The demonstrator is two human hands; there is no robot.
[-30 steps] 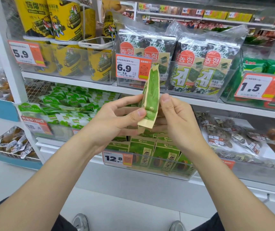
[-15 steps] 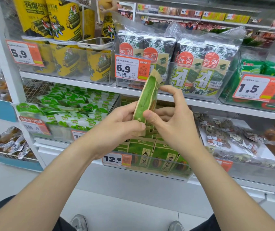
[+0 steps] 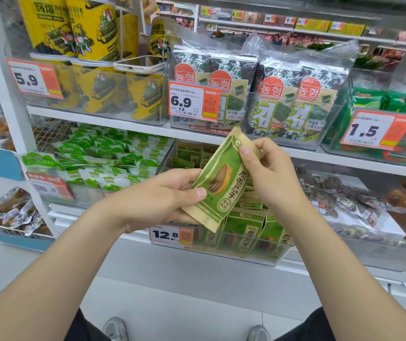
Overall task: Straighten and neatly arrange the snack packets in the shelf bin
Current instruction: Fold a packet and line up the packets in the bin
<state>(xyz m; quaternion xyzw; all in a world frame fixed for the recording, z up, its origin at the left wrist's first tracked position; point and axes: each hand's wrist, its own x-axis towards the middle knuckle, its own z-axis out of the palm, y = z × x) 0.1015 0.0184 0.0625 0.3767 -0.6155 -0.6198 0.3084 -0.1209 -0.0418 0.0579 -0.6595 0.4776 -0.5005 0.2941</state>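
Note:
Both hands hold one green and tan snack packet in front of the shelf, its printed face turned toward me and tilted to the right. My left hand grips its lower left edge with the thumb on the front. At the packet's top right corner my right hand pinches it. Below and behind stands the clear shelf bin with several matching green packets upright in its front row; a 12.8 price tag hangs on its front.
A bin of green and white packets sits to the left, bagged dark snacks to the right. The upper shelf carries yellow cans, a phone lying on them, and seaweed packs. White floor and my shoes lie below.
The packet has turned from edge-on to face-on and tilted right. My right hand slid up to its top corner; my left hand keeps the lower edge.

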